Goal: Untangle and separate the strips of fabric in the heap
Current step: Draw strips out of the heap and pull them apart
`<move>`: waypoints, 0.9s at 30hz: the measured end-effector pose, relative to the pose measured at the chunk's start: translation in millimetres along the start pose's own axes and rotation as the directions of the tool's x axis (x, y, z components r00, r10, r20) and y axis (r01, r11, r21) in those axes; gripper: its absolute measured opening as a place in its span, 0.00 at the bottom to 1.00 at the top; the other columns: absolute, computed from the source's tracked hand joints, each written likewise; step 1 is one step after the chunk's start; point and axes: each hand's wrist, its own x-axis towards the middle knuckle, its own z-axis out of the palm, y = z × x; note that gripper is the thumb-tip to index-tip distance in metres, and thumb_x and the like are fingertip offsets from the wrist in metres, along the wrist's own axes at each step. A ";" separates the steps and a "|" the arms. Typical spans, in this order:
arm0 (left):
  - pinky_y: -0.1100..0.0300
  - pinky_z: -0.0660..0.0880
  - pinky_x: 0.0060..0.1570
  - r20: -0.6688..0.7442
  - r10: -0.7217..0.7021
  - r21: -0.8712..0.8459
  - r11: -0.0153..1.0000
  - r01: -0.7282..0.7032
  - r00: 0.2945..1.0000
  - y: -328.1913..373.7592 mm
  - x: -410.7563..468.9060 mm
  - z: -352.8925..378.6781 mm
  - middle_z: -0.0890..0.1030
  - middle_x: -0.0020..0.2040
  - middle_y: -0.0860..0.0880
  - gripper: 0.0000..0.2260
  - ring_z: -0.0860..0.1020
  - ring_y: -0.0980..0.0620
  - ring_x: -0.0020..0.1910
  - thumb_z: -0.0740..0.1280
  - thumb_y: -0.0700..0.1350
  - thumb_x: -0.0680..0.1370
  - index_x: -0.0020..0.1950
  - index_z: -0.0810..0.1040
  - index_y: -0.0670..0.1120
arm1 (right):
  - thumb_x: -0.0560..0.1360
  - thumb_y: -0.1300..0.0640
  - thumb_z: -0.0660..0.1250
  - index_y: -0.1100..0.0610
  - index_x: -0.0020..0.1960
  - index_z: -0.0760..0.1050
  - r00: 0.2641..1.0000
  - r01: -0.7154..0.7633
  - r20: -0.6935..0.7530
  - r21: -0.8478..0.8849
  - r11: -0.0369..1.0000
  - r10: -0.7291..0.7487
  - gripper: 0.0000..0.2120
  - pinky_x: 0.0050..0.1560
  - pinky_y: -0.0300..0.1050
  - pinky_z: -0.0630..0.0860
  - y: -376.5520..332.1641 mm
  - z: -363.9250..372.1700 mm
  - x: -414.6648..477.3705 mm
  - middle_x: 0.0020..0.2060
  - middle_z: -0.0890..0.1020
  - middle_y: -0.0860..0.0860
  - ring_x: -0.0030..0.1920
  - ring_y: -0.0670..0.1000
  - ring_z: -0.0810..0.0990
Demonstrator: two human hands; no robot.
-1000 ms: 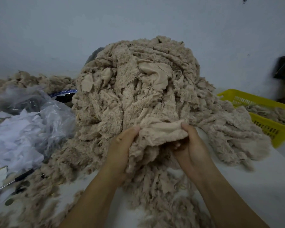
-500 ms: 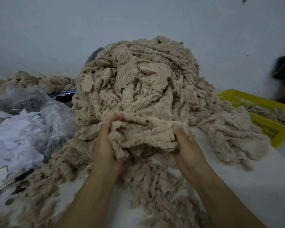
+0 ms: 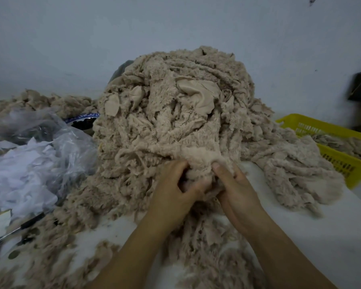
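Heap of beige fleece strips (image 3: 175, 113) sits mid-bench (image 3: 300, 236). Left hand (image 3: 171, 192) and right hand (image 3: 236, 188), close together, fingers curled, both pinch one fleece strip (image 3: 200, 161) at heap's near foot.

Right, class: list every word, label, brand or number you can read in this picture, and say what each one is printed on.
None can be read.
Blue-and-white band left of the fabric heap: light marks on it, too blurred to say whether they are lettering.
Yellow basket, plastic bag, wall, both hands: no writing visible.
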 end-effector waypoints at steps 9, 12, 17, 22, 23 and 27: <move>0.62 0.80 0.41 0.144 -0.475 -0.618 0.642 0.453 0.868 5.7 6.3 -17.1 0.87 0.47 0.50 0.11 0.85 0.52 0.47 0.65 0.50 0.81 0.46 0.87 0.53 | 0.78 0.52 0.67 0.54 0.75 0.66 0.986 0.044 -0.164 0.144 0.989 -0.020 0.27 0.65 0.54 0.75 -1.4 -6.8 9.8 0.67 0.77 0.51 0.64 0.51 0.78; 0.58 0.82 0.46 0.317 -0.483 -0.749 0.401 0.527 0.817 10.2 7.5 -20.3 0.85 0.56 0.44 0.13 0.84 0.47 0.55 0.68 0.50 0.74 0.53 0.87 0.48 | 0.81 0.55 0.63 0.54 0.71 0.71 0.988 0.042 -0.155 0.190 0.981 -0.013 0.18 0.50 0.44 0.82 -2.7 -8.8 12.0 0.58 0.83 0.50 0.56 0.50 0.83; 0.56 0.83 0.45 0.299 -0.459 -0.842 0.285 0.458 0.836 7.9 10.2 -21.1 0.85 0.51 0.41 0.16 0.85 0.47 0.49 0.65 0.51 0.75 0.55 0.86 0.45 | 0.66 0.34 0.70 0.58 0.66 0.75 0.997 0.066 -0.045 0.062 0.996 -0.063 0.37 0.39 0.42 0.79 -3.4 -2.2 6.1 0.54 0.84 0.54 0.47 0.50 0.83; 0.52 0.78 0.58 0.215 -0.454 -0.903 0.246 0.353 0.865 5.8 13.1 -20.5 0.82 0.60 0.40 0.17 0.82 0.47 0.57 0.67 0.48 0.76 0.60 0.82 0.40 | 0.66 0.25 0.66 0.35 0.58 0.74 0.965 0.179 0.249 -0.409 0.895 -0.079 0.25 0.50 0.36 0.78 13.4 6.6 -2.3 0.56 0.82 0.40 0.56 0.41 0.81; 0.52 0.79 0.58 0.210 -0.451 -0.919 0.212 0.333 0.868 4.8 13.1 -20.5 0.82 0.60 0.41 0.16 0.82 0.48 0.57 0.68 0.47 0.75 0.58 0.83 0.40 | 0.67 0.25 0.66 0.30 0.56 0.72 0.956 0.204 0.288 -0.495 0.845 -0.062 0.21 0.50 0.30 0.76 16.4 7.6 -4.1 0.55 0.81 0.34 0.55 0.36 0.79; 0.59 0.82 0.44 0.186 -0.456 -0.964 0.086 0.251 0.870 0.8 16.0 -22.7 0.85 0.46 0.46 0.07 0.85 0.52 0.47 0.69 0.43 0.74 0.44 0.86 0.44 | 0.71 0.36 0.62 0.36 0.51 0.77 0.974 0.200 0.209 -0.613 0.764 -0.087 0.12 0.42 0.34 0.77 16.7 5.7 -3.5 0.41 0.81 0.35 0.43 0.40 0.80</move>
